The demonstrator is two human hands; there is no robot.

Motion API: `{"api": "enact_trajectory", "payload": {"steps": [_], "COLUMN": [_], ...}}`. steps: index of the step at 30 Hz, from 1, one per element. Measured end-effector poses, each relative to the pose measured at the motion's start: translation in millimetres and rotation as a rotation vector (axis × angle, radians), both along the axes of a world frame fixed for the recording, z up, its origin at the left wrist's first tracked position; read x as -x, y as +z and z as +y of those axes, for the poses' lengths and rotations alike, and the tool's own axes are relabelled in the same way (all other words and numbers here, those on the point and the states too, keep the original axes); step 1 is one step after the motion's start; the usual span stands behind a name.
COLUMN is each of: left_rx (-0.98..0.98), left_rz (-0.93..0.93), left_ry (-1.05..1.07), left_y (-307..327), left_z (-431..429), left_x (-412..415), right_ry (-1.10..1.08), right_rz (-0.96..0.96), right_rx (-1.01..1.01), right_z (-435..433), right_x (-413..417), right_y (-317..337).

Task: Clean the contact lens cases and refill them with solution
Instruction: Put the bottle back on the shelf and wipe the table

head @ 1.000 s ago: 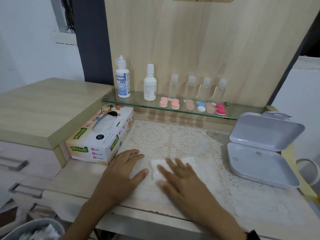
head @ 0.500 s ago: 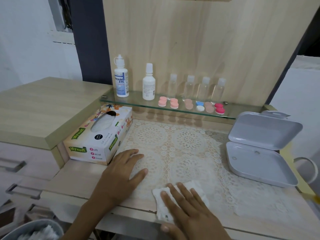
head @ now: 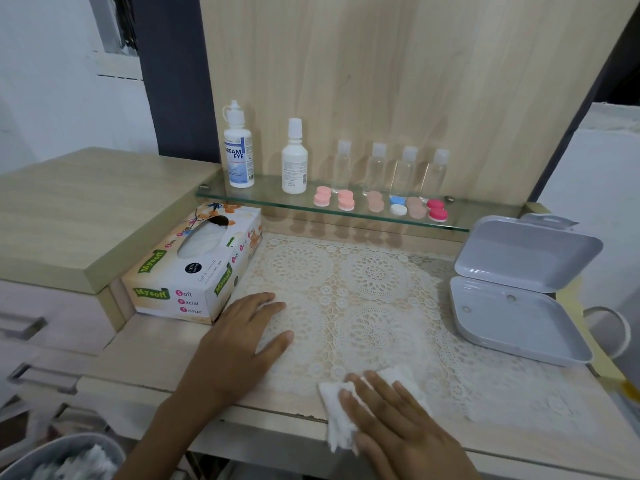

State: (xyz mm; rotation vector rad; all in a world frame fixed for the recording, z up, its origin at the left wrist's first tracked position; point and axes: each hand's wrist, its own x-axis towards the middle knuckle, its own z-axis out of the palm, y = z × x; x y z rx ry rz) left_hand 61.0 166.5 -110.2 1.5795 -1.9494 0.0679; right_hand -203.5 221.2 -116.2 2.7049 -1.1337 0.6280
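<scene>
Several contact lens cases [head: 380,203] in pink, tan, blue-white and red sit in a row on the glass shelf [head: 277,201]. Two white solution bottles [head: 238,151] stand at the shelf's left, with several small clear bottles [head: 375,166] beside them. My right hand [head: 398,417] lies flat, fingers straight, pressing a white tissue [head: 337,414] onto the lace mat [head: 363,289] at the counter's front edge. My left hand [head: 239,344] rests flat on the mat's left side, empty.
A Mysoft tissue box [head: 194,268] lies left of the mat. An open grey plastic box [head: 519,292] sits at the right, empty inside. A bin with used tissues [head: 65,462] is at the lower left. Drawers [head: 27,327] lie to the left.
My right hand has slid the tissue from the mat's middle toward me to the front edge. My left hand has stayed in place.
</scene>
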Motion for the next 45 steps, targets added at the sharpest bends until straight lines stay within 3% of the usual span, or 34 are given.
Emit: {"api": "enact_trajectory", "payload": {"steps": [8,13,19,27,39,45], "left_rx": [-0.009,-0.038,-0.048,-0.072,-0.067,-0.057], "left_rz": [-0.022,-0.008,-0.004,0.03,0.048,0.046], "left_ry": [-0.022,-0.01,-0.003,-0.01,-0.028,-0.02], "left_y": [0.8,2.2,1.1,2.8,1.7,3.2], "left_z": [1.0,0.7,-1.1,-1.4,-2.1,-0.8], "left_x": [-0.4,0.8,-0.9,0.9,-1.2,0.0], "right_ry": [-0.222,-0.331,-0.248,-0.137,-0.362,-0.173], "right_rz": [-0.01,0.023,0.051,0.134,0.018,0.084], "right_rx": [-0.439,-0.536,-0.551,-0.531,-0.557,-0.551], "right_z": [-53.3,-99.7,-70.6,-17.1,-91.2,-51.5], "right_x": [12.0,-23.3,-51.6,-30.1,-35.5,-42.3], "right_y": [40.0,44.6,44.5,41.7,42.8,40.4]}}
